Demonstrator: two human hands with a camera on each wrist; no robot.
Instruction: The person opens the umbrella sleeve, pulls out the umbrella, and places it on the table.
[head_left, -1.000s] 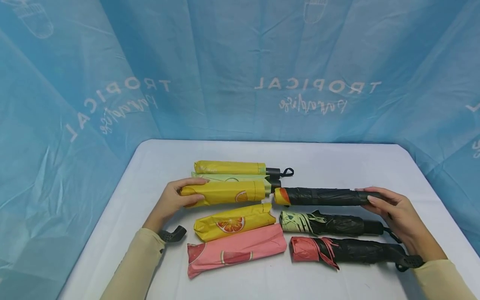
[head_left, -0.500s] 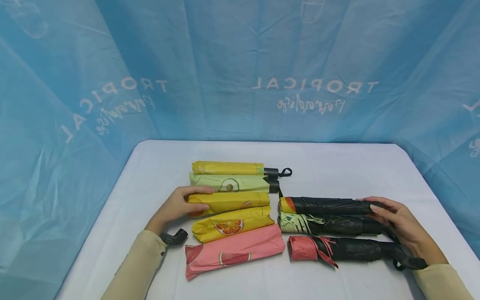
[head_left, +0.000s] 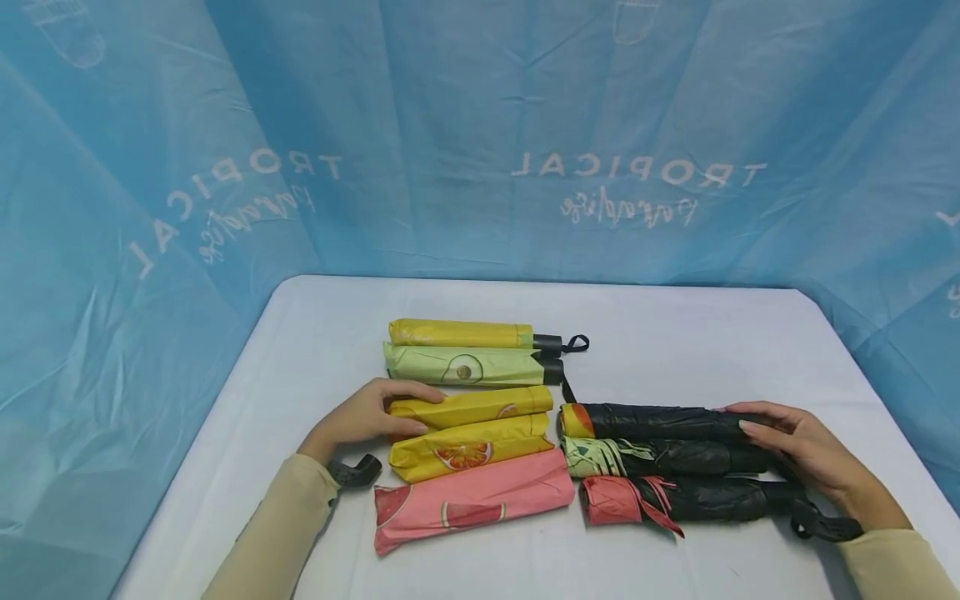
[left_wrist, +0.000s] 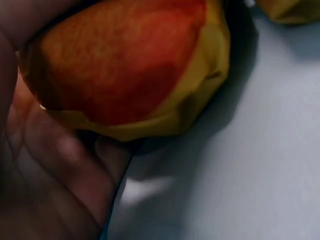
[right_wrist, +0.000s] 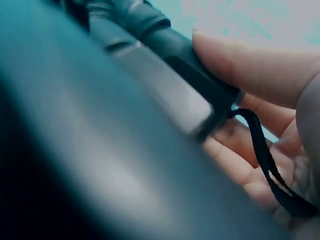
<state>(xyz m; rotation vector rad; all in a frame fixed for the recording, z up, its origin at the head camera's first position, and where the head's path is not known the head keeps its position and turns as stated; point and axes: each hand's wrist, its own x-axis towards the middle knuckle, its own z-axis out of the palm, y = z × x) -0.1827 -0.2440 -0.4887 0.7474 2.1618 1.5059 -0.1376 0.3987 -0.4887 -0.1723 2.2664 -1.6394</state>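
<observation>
Umbrellas (head_left: 648, 422) lie in two columns on the counter (head_left: 330, 325), frame centre and lower right. A curtain (head_left: 450, 108) hangs behind.

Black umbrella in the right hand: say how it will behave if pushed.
The black umbrella in the right hand is probably stiff lengthwise, as it lies straight. Its rounded body might roll, though the green-ended umbrella beside it would likely check that on one side.

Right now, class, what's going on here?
A person's left hand grips one end of a fruit-print yellow sleeve, and the right hand holds the handle end of a black umbrella. It is outside the sleeve. Nearer the person lie another yellow sleeve, a pink sleeve, a green-ended umbrella and a pink-ended umbrella; farther off, a yellow-sleeved umbrella and a green-sleeved umbrella.
</observation>
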